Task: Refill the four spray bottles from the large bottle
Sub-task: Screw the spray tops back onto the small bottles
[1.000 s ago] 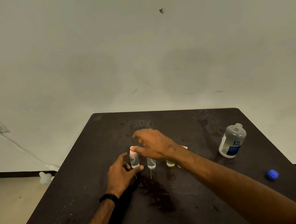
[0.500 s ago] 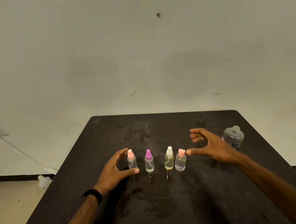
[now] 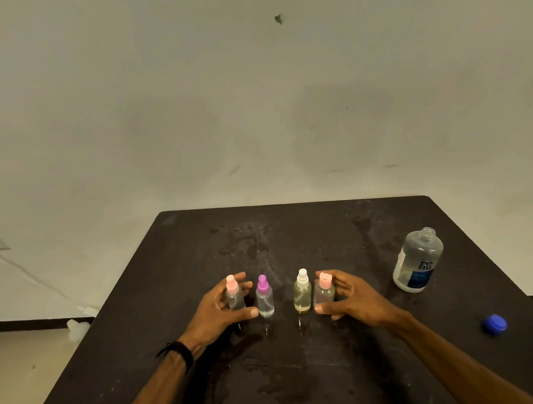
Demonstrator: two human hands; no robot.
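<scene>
Centre frame, on dark counter (image 3: 292, 231): left hand (image 3: 217, 311) curled around pink-capped spray bottle (image 3: 234, 294), right hand (image 3: 355, 298) around peach-capped spray bottle (image 3: 324, 291); large bottle (image 3: 418, 260) uncapped, right.

Four small clear plastic spray bottles (image 3: 282, 293) stand in a row on the dark square tabletop (image 3: 324, 229), near its middle. The large clear plastic bottle (image 3: 418, 260) stands well to their right, slightly farther back. The small blue round cap (image 3: 494, 324) lies nearer, right of it.
</scene>
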